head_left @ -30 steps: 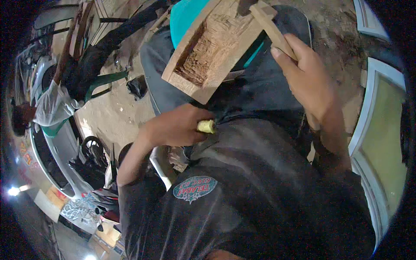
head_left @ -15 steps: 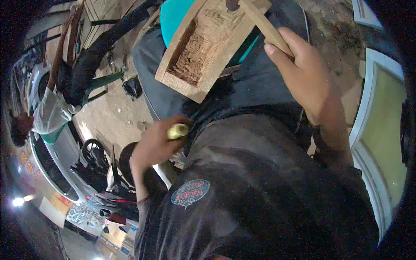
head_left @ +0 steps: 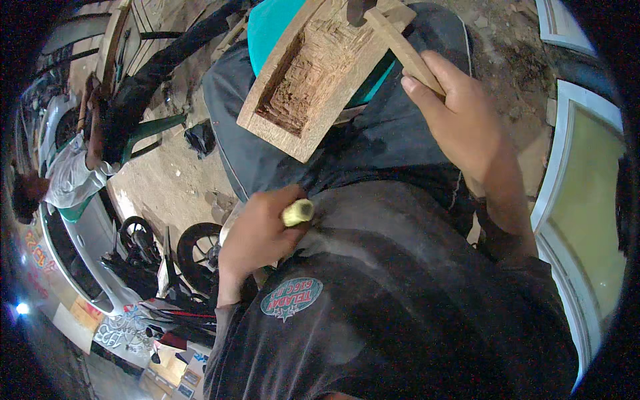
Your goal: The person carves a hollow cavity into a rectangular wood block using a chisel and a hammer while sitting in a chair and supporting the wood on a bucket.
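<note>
My right hand (head_left: 467, 110) is closed round the wooden handle of a hammer (head_left: 407, 47). Its dark head is at the top of the picture, over the far part of a pale wooden block (head_left: 319, 137). A rough rectangular hollow with chipped walls is cut into the block, which lies slantwise between my legs against something teal (head_left: 265, 33). Near my waist, my left hand (head_left: 257, 230) grips a yellow-handled tool (head_left: 298, 212); the handle's dark end shows, while its working end is hidden. The left hand is apart from the block.
At left another person in a white shirt (head_left: 73, 170) reaches toward some upright wood. A silver car (head_left: 93, 247) and motorcycles (head_left: 193, 247) stand behind. To my right is a pale-framed panel (head_left: 580, 173). A black plastic bag (head_left: 199, 139) lies on the dirt floor.
My left hand has moved down and right, closer to my shirt, with the yellow-handled tool. The hammer has shifted slightly; the block is nearly where it was. The other person's arms have moved.
</note>
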{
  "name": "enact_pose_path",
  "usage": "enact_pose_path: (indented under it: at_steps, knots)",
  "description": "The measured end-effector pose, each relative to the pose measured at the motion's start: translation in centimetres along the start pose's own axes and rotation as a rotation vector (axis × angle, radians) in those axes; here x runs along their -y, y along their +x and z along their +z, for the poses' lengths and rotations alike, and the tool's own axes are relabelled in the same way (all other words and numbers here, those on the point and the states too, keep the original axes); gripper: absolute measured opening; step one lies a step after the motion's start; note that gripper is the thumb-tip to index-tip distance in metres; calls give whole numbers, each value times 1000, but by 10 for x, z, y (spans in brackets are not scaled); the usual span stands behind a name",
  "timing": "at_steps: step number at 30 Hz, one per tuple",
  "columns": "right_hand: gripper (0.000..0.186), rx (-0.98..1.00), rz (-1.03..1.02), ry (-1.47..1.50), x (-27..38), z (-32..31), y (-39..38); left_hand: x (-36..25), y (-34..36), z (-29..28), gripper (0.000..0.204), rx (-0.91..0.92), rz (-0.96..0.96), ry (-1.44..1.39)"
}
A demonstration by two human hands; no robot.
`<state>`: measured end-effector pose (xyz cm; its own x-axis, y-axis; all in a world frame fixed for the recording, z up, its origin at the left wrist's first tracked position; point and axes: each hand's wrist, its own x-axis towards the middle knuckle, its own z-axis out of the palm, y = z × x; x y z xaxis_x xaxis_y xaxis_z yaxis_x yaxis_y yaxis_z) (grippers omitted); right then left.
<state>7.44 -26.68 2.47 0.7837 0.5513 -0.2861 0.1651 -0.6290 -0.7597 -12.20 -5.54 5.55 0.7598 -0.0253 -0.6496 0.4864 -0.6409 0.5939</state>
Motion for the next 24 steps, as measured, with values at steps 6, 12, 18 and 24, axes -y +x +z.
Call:
enact_pose_path:
  at_steps: [6,12,18,24]
  knots:
    - [25,-50,-35,-32,-4,1,0,-28,-3,-42,34,-716,181,-377]
    - [26,19,71,38,8,3,1,-69,12,-142,57,-564,848,-1105]
    - [28,13,136,14,2,0,1,-70,93,-141,46,-389,1111,-945]
    - [23,34,80,18,5,10,4,0,145,-108,44,-473,751,-1504]
